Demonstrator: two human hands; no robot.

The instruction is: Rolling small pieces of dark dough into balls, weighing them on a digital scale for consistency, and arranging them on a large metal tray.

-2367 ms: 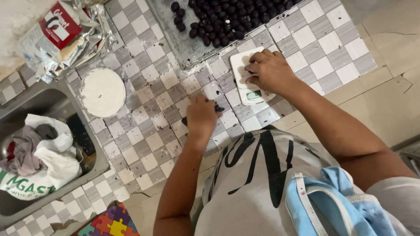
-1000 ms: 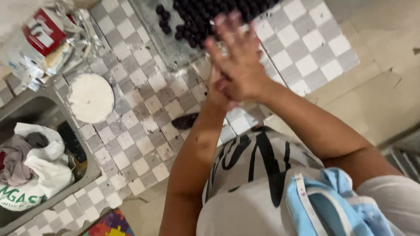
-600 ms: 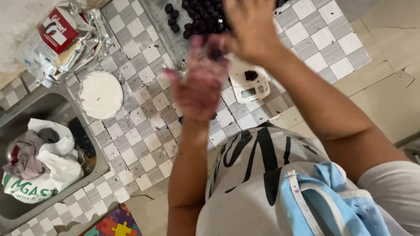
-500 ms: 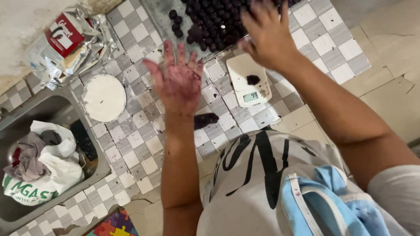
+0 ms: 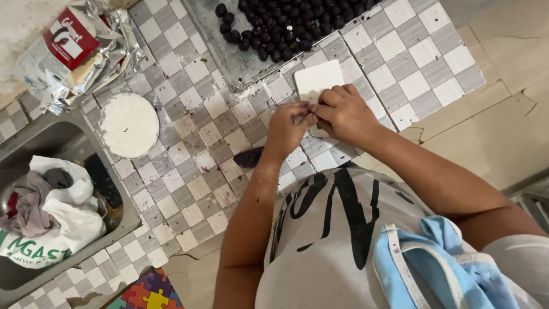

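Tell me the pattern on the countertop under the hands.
A checkerboard of small grey and white tiles on the countertop, clearest in the head view.

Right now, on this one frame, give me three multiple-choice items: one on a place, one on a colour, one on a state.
1. Where does the round white disc lie?
A. on the checked counter, beside the sink
B. on the tray of dark balls
C. on the floor

2. What colour are the small balls on the tray?
A. white
B. very dark, near black
C. bright yellow

3. How do the hands stand?
A. far apart, flat on the counter
B. in the sink
C. close together over the small white scale, left hand meeting right hand

Answers: 1 A, the disc sits on tiles next to the basin; 2 B, all look near black; 3 C, fingertips meet above the scale.
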